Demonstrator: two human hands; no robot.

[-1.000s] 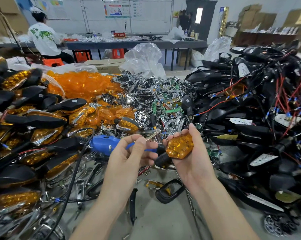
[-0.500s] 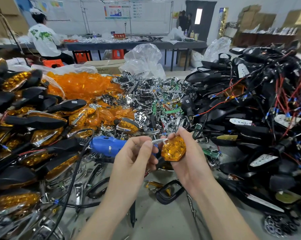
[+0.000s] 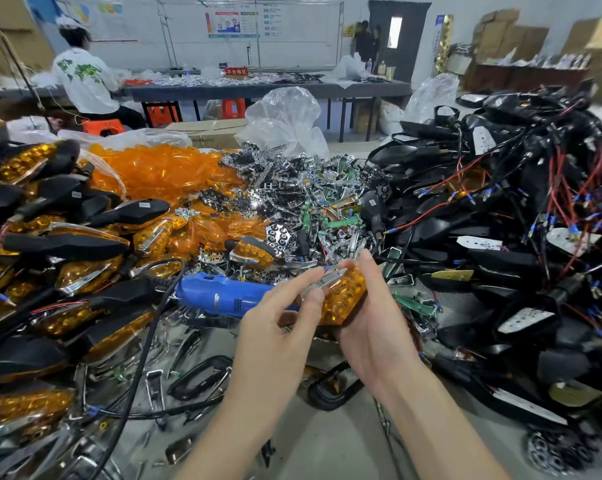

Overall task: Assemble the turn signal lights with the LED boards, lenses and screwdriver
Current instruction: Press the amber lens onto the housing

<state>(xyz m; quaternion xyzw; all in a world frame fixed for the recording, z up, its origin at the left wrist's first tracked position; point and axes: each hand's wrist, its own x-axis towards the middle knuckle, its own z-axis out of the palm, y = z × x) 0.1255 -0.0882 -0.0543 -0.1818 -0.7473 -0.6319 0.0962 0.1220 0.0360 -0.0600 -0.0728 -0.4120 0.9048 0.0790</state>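
My right hand point(image 3: 372, 327) grips an amber turn signal light point(image 3: 344, 299) at the middle of the view, its lens facing up. My left hand point(image 3: 279, 327) pinches a small chrome trim piece point(image 3: 325, 279) against the lens's upper left edge. A blue electric screwdriver point(image 3: 223, 296) lies on the table just left of my hands, its black cord point(image 3: 143, 341) running toward me. Loose amber lenses point(image 3: 164, 171) are heaped at the back left, and chrome reflectors with green LED boards point(image 3: 303, 202) are piled behind my hands.
Finished amber-and-black signal lights point(image 3: 50, 271) are stacked along the left. Black housings with red wires point(image 3: 500, 220) fill the right side. Chrome trims and black rings point(image 3: 202, 375) litter the grey table point(image 3: 327, 445) near me. A person in a white shirt point(image 3: 85, 81) sits at a far table.
The signal light has turned in my right hand, from lens facing me to lens facing up. My left hand shifted from the screwdriver's tip area to pinching a chrome piece on the lens.
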